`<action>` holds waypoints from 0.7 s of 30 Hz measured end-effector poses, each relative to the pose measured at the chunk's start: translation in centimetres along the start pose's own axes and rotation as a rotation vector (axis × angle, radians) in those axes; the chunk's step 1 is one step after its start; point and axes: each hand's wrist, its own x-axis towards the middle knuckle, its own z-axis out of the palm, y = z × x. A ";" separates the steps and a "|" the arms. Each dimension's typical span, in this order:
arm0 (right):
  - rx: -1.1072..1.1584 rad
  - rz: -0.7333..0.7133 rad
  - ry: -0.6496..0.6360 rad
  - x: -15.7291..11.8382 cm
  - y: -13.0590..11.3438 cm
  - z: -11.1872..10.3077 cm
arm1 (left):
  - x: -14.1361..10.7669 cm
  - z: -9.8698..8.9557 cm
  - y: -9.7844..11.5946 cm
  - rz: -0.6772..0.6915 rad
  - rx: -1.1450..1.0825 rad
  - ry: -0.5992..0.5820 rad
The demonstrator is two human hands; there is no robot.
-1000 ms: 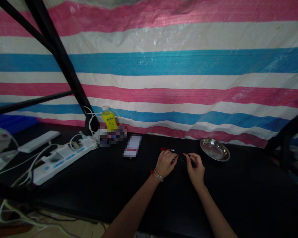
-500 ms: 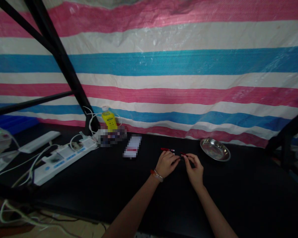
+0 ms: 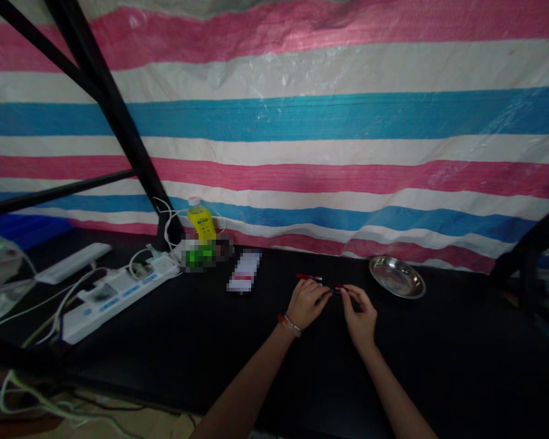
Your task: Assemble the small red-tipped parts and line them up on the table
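My left hand (image 3: 307,303) is closed in a pinch, with a thin dark pen-like piece (image 3: 335,291) at its fingertips. The other end of that piece is pinched by my right hand (image 3: 361,312). Close to the right fingertips a small red part (image 3: 338,285) shows; whether it belongs to the held piece I cannot tell. Just beyond my left knuckles, a slim red pen-like piece (image 3: 305,277) with a silvery end lies on the black table (image 3: 238,347). My fingers hide much of what is held.
A round metal dish (image 3: 421,292) sits to the right of my hands. Leftward are a phone (image 3: 244,272) with a blurred screen, a yellow bottle (image 3: 202,223) and a white power strip (image 3: 114,299) with cables. A striped sheet (image 3: 302,116) hangs behind the table.
My right hand has shifted very slightly to the right, and a little more of the dark piece shows between the fingertips. My left hand stays almost in place.
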 end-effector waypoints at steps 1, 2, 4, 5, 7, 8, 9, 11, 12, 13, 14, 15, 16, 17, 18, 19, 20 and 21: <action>-0.002 -0.004 -0.002 0.0 0.0 0.0 | 0.0 0.0 0.0 -0.003 0.000 0.001; 0.000 -0.005 -0.005 0.0 0.0 0.0 | 0.0 0.0 0.0 -0.005 0.000 0.000; 0.003 0.004 0.001 0.0 0.1 0.1 | 0.0 0.0 0.0 -0.006 -0.002 -0.003; 0.004 0.012 0.012 0.0 0.2 0.1 | 0.0 -0.1 0.0 -0.006 -0.003 -0.004; 0.007 0.031 0.020 0.0 0.3 0.0 | 0.0 -0.1 0.0 -0.007 -0.005 -0.004; 0.009 0.038 0.013 0.0 0.3 0.0 | 0.0 -0.1 0.0 -0.009 -0.006 -0.004; 0.011 0.042 0.003 0.0 0.3 0.0 | 0.0 -0.1 0.1 -0.011 -0.005 -0.004; 0.012 0.043 -0.015 0.0 0.4 0.1 | 0.1 -0.2 0.1 -0.016 -0.003 -0.006; 0.009 0.041 -0.015 0.0 0.4 0.1 | 0.1 -0.2 0.1 -0.016 -0.002 -0.008; 0.007 0.039 -0.012 0.0 0.4 0.1 | 0.1 -0.2 0.2 -0.012 -0.002 -0.010; 0.008 0.041 -0.008 0.0 0.4 0.1 | 0.1 -0.3 0.2 -0.006 -0.002 -0.012; 0.012 0.045 -0.009 0.0 0.4 0.1 | 0.1 -0.3 0.2 0.000 -0.002 -0.012; 0.017 0.052 -0.012 0.0 0.4 0.1 | 0.1 -0.3 0.2 0.005 -0.003 -0.012; 0.022 0.058 -0.017 0.0 0.4 0.1 | 0.0 -0.3 0.2 0.009 -0.003 -0.011; 0.026 0.063 -0.022 0.0 0.4 0.1 | 0.0 -0.3 0.2 0.013 -0.003 -0.011; 0.027 0.066 -0.025 0.0 0.4 0.0 | 0.0 -0.3 0.2 0.015 -0.003 -0.010; 0.027 0.067 -0.024 0.0 0.3 0.0 | 0.0 -0.3 0.2 0.017 -0.003 -0.009; 0.029 0.067 -0.022 0.0 0.3 0.0 | 0.0 -0.3 0.2 0.020 -0.002 -0.009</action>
